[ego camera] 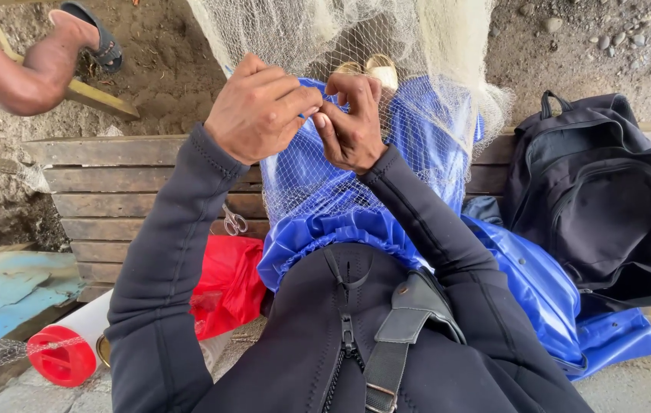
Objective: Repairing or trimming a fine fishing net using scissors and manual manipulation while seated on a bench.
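One wooden bench (pixel 134 191) of grey planks runs across the mid frame; one blue plastic sheet (pixel 540 283) lies over the lap and spills to the lower right; one black backpack (pixel 608 199) sits on the bench at right, touching the sheet.

One pale fishing net (pixel 417 69) hangs from the top centre and drapes down over the blue sheet; it's in the centre of the frame, directly under both hands; mesh fine, whitish, bunched thick at the top.

One red plastic bag (pixel 226 283) sits lower left of centre, beside the person's left sleeve; one white tube w/ a red cap (pixel 61 356) lies at lower left; one pair of scissors (pixel 234 222) rests on the bench planks just above the red bag.

Left hand (pixel 257 111), upper centre: fingers curled in narrow, thumb & forefinger pinched together on a strand of the net; knuckles up; what else sits in the pinch can't be told.

Right hand (pixel 352 122), just beside it, fingertips nearly touching the left's: forefinger hooked over, thumb pressed in, also nipping the net mesh; fingers tight, not spread.

Another person's foot in a dark sandal (pixel 73 34) shows at upper left, well apart from the hands.
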